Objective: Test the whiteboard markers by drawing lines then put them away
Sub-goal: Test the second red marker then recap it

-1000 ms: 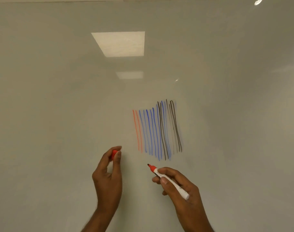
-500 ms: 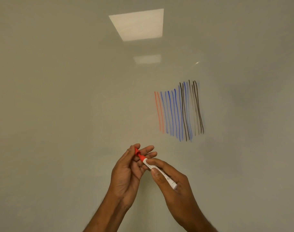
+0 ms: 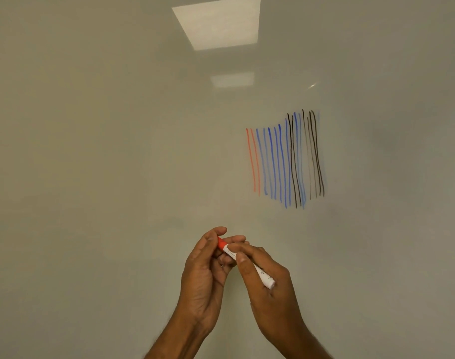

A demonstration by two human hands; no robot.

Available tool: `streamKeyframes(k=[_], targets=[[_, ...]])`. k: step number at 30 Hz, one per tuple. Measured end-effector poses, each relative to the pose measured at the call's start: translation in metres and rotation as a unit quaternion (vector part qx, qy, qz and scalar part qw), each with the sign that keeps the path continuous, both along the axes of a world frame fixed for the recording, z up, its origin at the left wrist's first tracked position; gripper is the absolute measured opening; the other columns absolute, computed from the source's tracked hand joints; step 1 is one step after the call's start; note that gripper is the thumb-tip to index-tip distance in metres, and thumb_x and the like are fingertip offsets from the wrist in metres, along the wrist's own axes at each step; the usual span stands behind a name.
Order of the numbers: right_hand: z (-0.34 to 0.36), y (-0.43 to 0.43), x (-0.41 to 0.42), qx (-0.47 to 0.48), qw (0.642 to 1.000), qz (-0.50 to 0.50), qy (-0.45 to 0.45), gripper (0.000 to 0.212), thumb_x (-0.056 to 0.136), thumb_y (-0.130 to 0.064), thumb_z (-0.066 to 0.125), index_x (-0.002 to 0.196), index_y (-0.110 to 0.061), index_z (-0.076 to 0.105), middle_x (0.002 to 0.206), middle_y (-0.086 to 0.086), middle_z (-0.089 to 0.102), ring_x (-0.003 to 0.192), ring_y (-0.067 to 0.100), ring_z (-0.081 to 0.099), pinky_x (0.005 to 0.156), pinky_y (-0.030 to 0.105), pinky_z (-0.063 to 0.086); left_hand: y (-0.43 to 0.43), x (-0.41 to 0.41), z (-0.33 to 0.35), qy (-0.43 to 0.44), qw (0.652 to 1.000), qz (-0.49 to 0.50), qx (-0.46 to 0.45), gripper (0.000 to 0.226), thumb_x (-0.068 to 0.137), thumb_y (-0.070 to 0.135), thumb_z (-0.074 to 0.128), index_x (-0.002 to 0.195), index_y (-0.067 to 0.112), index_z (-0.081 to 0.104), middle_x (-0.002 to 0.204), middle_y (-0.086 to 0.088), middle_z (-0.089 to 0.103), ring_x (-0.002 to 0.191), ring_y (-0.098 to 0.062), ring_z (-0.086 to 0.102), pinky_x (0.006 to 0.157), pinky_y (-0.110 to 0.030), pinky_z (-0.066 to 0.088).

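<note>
While our left hand (image 3: 204, 270) pinched the red plastic cap (image 3: 221, 244) onto the white-barrelled marker (image 3: 249, 265) in our right hand's (image 3: 268, 286) closed grip, lower centre, a skewed push risked a loose cap.

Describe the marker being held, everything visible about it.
The marker is slim, with a white barrel that looks like plastic, small dark print along it and a red cap on its tip end. It lies tilted, cap up and to the left, blunt white tail down and to the right. The right hand grips the barrel; the left hand pinches the cap. It is held in front of the whiteboard, below and left of the drawn lines, not touching the board.
</note>
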State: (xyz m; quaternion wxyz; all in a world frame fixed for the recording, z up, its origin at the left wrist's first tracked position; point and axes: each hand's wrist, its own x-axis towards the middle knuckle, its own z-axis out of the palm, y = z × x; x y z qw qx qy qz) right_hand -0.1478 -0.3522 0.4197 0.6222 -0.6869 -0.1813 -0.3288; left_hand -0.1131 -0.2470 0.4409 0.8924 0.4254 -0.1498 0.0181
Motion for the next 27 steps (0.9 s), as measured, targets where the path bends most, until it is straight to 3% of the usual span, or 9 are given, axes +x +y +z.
streamKeyframes(k=[4, 10, 13, 17, 20, 23, 25, 27], targets=[[-0.012, 0.006, 0.007, 0.016, 1.0, 0.018, 0.003, 0.024, 0.094, -0.027, 0.055, 0.107, -0.039, 0.071, 0.104, -0.023, 0.071, 0.105, 0.001, 0.066, 0.085, 0.008, 0.048, 0.005, 0.003, -0.009, 0.016, 1.0, 0.003, -0.015, 0.027, 0.105, 0.02, 0.048, 0.119, 0.003, 0.063, 0.108, -0.028, 0.072, 0.1, -0.035, 0.074, 0.099, -0.047, 0.052], [-0.033, 0.013, 0.011, 0.026, 0.998, 0.043, 0.025, 0.02, 0.089, -0.024, 0.065, 0.109, -0.024, 0.07, 0.1, -0.012, 0.075, 0.097, 0.01, 0.071, 0.081, 0.017, 0.055, 0.029, 0.01, -0.029, -0.01, 0.998, 0.027, 0.063, 0.033, 0.108, 0.023, 0.041, 0.123, 0.004, 0.062, 0.111, -0.024, 0.074, 0.103, -0.033, 0.074, 0.084, -0.035, 0.063], [-0.045, 0.013, 0.014, -0.008, 0.998, 0.036, 0.046, 0.019, 0.087, -0.028, 0.071, 0.106, -0.027, 0.073, 0.096, -0.012, 0.075, 0.094, 0.013, 0.072, 0.079, 0.021, 0.057, 0.044, 0.012, -0.047, -0.023, 0.991, 0.058, 0.116, 0.035, 0.109, 0.024, 0.037, 0.125, 0.006, 0.061, 0.114, -0.02, 0.075, 0.106, -0.031, 0.073, 0.087, -0.031, 0.061], [-0.067, 0.021, 0.023, -0.127, 0.99, 0.007, 0.063, 0.017, 0.089, -0.042, 0.066, 0.105, -0.049, 0.067, 0.094, -0.029, 0.071, 0.091, 0.005, 0.069, 0.076, 0.018, 0.056, 0.064, 0.014, -0.077, -0.031, 0.973, 0.114, 0.198, 0.039, 0.104, 0.032, 0.04, 0.126, 0.008, 0.062, 0.112, -0.014, 0.077, 0.105, -0.028, 0.074, 0.09, -0.029, 0.059], [-0.094, 0.035, 0.033, -0.234, 0.969, -0.049, 0.054, 0.029, 0.093, -0.059, 0.054, 0.114, -0.044, 0.068, 0.1, -0.028, 0.07, 0.092, 0.001, 0.066, 0.079, 0.016, 0.055, 0.079, 0.012, -0.102, -0.028, 0.956, 0.147, 0.254, 0.035, 0.107, 0.028, 0.039, 0.124, 0.012, 0.064, 0.109, -0.008, 0.078, 0.106, -0.023, 0.073, 0.099, -0.035, 0.055], [-0.118, 0.053, 0.041, -0.294, 0.951, -0.09, 0.029, 0.038, 0.095, -0.052, 0.051, 0.117, -0.029, 0.071, 0.103, -0.016, 0.073, 0.088, 0.002, 0.065, 0.078, 0.017, 0.056, 0.099, 0.01, -0.128, -0.026, 0.927, 0.194, 0.319, 0.032, 0.108, 0.028, 0.041, 0.126, 0.022, 0.066, 0.116, 0.005, 0.076, 0.115, -0.012, 0.068, 0.106, -0.031, 0.049], [-0.133, 0.066, 0.044, -0.324, 0.94, -0.112, -0.002, 0.033, 0.096, -0.046, 0.054, 0.113, -0.024, 0.072, 0.102, -0.012, 0.073, 0.089, 0.003, 0.065, 0.08, 0.02, 0.056, 0.117, 0.011, -0.15, -0.027, 0.898, 0.23, 0.374, 0.033, 0.104, 0.039, 0.044, 0.132, 0.037, 0.061, 0.133, 0.018, 0.066, 0.127, 0.0, 0.058, 0.115, -0.029, 0.043], [-0.151, 0.079, 0.049, -0.341, 0.931, -0.128, -0.026, 0.026, 0.092, -0.037, 0.067, 0.112, -0.02, 0.072, 0.105, -0.008, 0.074, 0.093, 0.008, 0.068, 0.086, 0.02, 0.052, 0.136, 0.011, -0.172, -0.03, 0.855, 0.254, 0.451, 0.041, 0.103, 0.06, 0.037, 0.142, 0.051, 0.047, 0.153, 0.028, 0.043, 0.142, 0.005, 0.038, 0.121, -0.03, 0.029]])
